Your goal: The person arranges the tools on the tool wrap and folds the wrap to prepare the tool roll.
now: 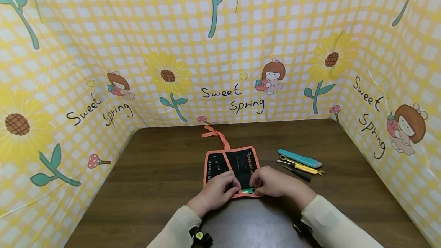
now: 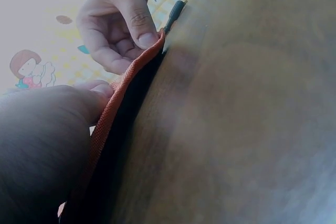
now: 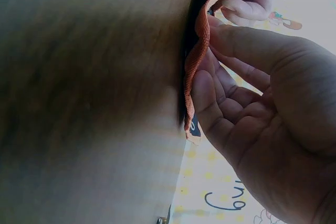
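Observation:
A black tool pouch (image 1: pixel 241 163) with orange trim lies flat on the table, printed with size numbers. Near its front edge, a green wrench (image 1: pixel 249 190) shows between the two hands, partly hidden. My left hand (image 1: pixel 220 188) pinches the orange trim (image 2: pixel 113 98) beside the wrench's left end. On the other side, my right hand (image 1: pixel 270 182) has thumb and fingers on the front edge near the right corner, close to the wrench's right end. In the right wrist view, the thumb of the right hand (image 3: pixel 262 93) lies against the wavy orange edge.
To the right lie a turquoise oblong tool (image 1: pixel 299 157) with a grey end, a yellow wrench (image 1: pixel 321 172), a yellow-handled screwdriver (image 1: pixel 304 167) and a black-handled screwdriver (image 1: pixel 299 174). Orange ties (image 1: pixel 220 135) stretch behind the pouch. Checked cloth (image 1: pixel 220 68) surrounds the wooden table (image 1: pixel 165 163).

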`<state>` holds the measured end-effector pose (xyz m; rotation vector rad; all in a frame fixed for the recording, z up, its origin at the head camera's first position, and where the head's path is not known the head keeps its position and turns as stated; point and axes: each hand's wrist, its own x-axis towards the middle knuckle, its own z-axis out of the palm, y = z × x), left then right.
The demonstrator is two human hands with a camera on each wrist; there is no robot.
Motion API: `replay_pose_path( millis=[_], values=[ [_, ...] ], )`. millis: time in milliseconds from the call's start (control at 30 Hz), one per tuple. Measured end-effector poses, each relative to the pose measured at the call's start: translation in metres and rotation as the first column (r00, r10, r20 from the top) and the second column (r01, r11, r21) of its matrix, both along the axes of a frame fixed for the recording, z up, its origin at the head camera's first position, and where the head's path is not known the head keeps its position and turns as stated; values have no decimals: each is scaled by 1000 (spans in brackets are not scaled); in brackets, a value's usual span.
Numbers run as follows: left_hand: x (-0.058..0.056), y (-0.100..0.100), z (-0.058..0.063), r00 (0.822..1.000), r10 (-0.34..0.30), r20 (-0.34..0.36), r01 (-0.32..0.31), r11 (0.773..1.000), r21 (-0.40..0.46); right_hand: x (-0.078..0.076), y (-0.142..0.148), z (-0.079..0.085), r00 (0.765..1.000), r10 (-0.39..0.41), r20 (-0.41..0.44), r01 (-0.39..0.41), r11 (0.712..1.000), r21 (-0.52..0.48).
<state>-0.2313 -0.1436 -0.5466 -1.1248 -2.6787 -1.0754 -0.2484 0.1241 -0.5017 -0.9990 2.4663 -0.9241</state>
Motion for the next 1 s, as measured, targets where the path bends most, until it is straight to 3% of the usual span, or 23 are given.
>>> replay_pose_path(
  millis=[367, 1000],
  values=[
    [-1, 0, 0, 1000, 6, -6, -6, 1000, -18, 2, -3, 0, 998, 32, -61, -30, 999, 28],
    [-2, 0, 0, 1000, -9, 8, 9, 1000, -24, 7, -2, 4, 998, 35, -55, -33, 998, 45]
  ],
)
